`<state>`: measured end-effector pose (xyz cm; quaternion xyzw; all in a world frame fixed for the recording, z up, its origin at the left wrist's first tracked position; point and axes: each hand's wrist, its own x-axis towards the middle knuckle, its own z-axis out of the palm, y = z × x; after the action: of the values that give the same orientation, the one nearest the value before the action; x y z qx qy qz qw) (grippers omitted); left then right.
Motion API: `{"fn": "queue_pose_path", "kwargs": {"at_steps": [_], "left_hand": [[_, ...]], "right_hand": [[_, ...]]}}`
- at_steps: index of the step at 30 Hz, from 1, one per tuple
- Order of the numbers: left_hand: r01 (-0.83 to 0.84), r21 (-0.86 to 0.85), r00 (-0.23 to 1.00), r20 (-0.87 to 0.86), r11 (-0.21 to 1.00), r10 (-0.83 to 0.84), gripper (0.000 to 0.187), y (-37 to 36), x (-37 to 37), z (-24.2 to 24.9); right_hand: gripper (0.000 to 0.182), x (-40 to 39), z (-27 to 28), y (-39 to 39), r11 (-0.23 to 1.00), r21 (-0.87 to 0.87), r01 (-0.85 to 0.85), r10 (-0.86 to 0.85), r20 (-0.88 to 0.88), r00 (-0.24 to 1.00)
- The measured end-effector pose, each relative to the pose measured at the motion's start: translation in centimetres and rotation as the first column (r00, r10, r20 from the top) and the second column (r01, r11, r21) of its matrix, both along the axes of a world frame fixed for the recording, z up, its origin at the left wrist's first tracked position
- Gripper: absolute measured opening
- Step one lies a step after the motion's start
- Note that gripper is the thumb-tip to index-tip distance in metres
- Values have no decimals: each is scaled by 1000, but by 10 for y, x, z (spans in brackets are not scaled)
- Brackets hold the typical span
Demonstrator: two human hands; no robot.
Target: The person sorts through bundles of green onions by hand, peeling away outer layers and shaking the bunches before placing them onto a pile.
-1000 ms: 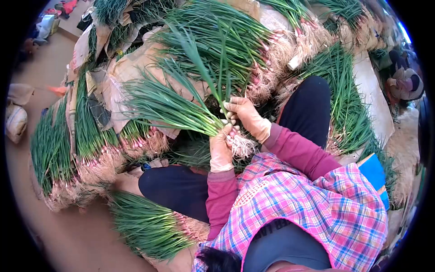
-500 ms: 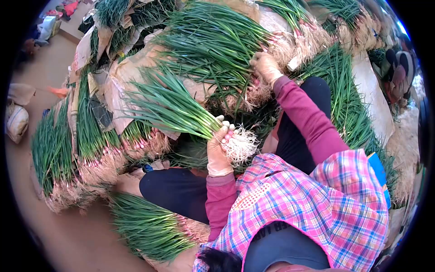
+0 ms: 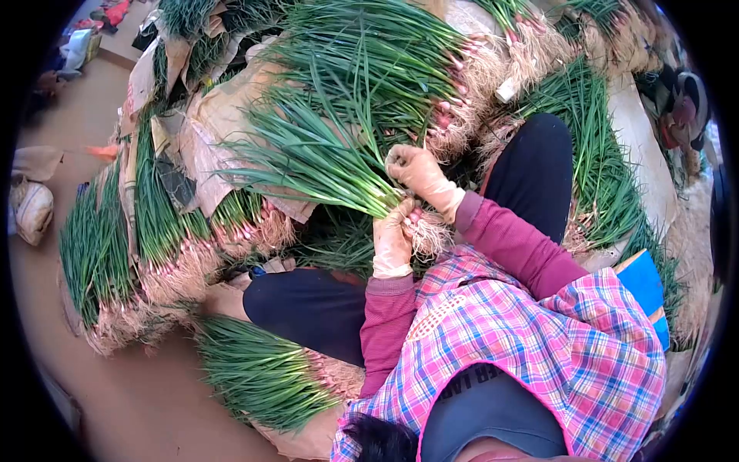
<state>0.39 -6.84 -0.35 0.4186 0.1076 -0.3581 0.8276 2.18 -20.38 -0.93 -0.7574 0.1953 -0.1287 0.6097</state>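
Observation:
My left hand [image 3: 392, 240], in a pale glove, is closed around a bunch of spring onions [image 3: 323, 165]. Their green leaves fan out to the upper left, and pink bulbs with stringy roots [image 3: 429, 233] stick out on the right of the fist. Just above it, my right hand [image 3: 422, 175], gloved too, has its fingers closed at the bunch's upper side. A few leaves [image 3: 365, 108] rise steeply from those fingers; their lower ends are hidden by the hands. Behind both hands lies a big pile of spring onions [image 3: 385, 61], roots to the right.
More spring onions stand in rows on the left [image 3: 158, 223], and another heap [image 3: 589, 162] lies to the right. Beside my leg is a smaller stack [image 3: 262, 373]. Pale sacking [image 3: 219, 142] covers parts of the piles. Brown floor [image 3: 154, 408] shows at the lower left.
My right hand has come from the big pile down to the bunch, bringing a few spring onions. My left hand has shifted slightly right, still gripping the bunch.

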Motion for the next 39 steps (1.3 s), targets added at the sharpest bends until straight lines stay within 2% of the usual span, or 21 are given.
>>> {"fn": "queue_pose_path", "kwargs": {"at_steps": [2,4,6,7,9,10,12,15,18,20,22,28,29,30,31,32,33,34,36,38,39], "left_hand": [[-45,16,999,-6,999,45,15,2,3,-1],[-34,4,999,16,999,34,13,6,3,-4],[-6,-7,999,33,1000,6,13,7,3,-3],[-31,-8,1000,4,999,31,12,7,2,-2],[-52,-40,998,-23,998,51,11,6,5,11],[-50,-68,998,-26,996,49,12,10,6,14],[-52,-135,998,-31,989,48,13,12,5,18],[-49,132,999,27,990,45,14,10,1,19],[-25,65,999,-18,998,26,18,8,-3,2],[-61,73,998,-3,995,62,20,3,-4,4],[-89,54,995,-49,995,92,22,10,-1,-2],[-68,-155,994,-98,986,53,16,11,-2,7],[-62,-152,994,-100,986,47,16,10,-3,9],[-100,-185,990,-118,978,79,16,9,-4,11],[-138,-218,985,-136,966,109,16,8,-5,12],[-84,-300,989,-143,950,43,16,13,1,6],[-95,-407,990,-135,909,43,16,14,0,18],[-109,-509,990,-130,854,49,16,16,-2,30],[-137,-546,988,-131,827,77,22,21,-4,37],[-157,-512,984,-154,845,89,26,18,-2,45],[-148,-551,975,-220,821,28,33,18,-1,39]], "right_hand": [[21,1,2,14,998,37,42,-40,-29,999],[21,-3,6,16,988,-151,32,-24,53,998],[16,5,4,12,996,88,-14,12,22,1000],[11,5,4,12,873,488,0,9,-17,1000],[4,-1,6,4,633,773,47,10,-69,998],[4,-2,-10,2,429,901,67,-28,-61,998],[8,4,-25,-10,285,925,249,-304,-160,939],[11,0,-4,-11,836,527,154,-162,-31,986],[29,6,8,18,996,-66,53,-52,19,998],[29,18,-5,22,979,-189,83,-63,107,992],[28,10,3,25,878,470,88,-11,-163,987],[25,0,-17,7,662,747,52,32,-98,995],[26,0,-14,14,937,333,108,-91,-65,994],[27,-1,-10,17,970,-160,183,-182,21,983],[29,-3,-5,14,927,-349,139,-152,-11,988],[29,-2,-7,5,926,-348,146,-159,-9,987],[26,2,-10,-8,926,310,215,-218,-24,976],[31,4,-15,-20,520,831,198,-249,-73,966],[31,0,1,-31,655,742,140,-196,-12,981],[30,-17,33,-9,855,463,-235,228,73,971],[29,-25,45,9,671,702,-238,307,29,951]]}}
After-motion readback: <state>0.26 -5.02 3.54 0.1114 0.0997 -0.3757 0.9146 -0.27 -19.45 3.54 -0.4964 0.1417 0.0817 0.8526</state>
